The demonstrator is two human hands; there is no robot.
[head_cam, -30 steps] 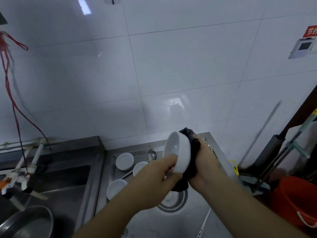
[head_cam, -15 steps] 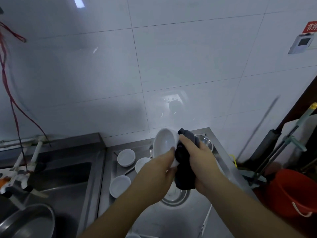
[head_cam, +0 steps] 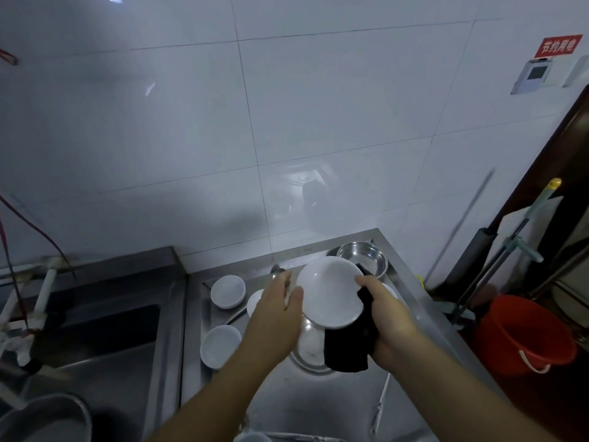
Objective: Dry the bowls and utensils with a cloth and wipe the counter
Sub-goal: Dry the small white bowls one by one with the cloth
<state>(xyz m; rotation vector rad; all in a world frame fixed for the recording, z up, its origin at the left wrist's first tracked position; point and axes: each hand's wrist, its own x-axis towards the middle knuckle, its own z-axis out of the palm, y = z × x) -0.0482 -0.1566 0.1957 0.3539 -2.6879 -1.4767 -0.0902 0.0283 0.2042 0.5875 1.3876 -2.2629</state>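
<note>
Now your left hand (head_cam: 276, 309) fingers pinch the white bowl (head_cam: 330, 291) at its left rim, your right hand (head_cam: 387, 320) grips its right rim with the dark cloth (head_cam: 349, 344), bowl tilted above the counter (head_cam: 287, 400), steel bowl (head_cam: 363, 258) just behind.

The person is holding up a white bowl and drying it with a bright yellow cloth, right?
Not quite. The cloth is black, not bright yellow. The head view shows it bunched in the right hand against the white bowl, while the left hand grips the bowl's other edge. The rest is right: the bowl is held up above the counter.
</note>
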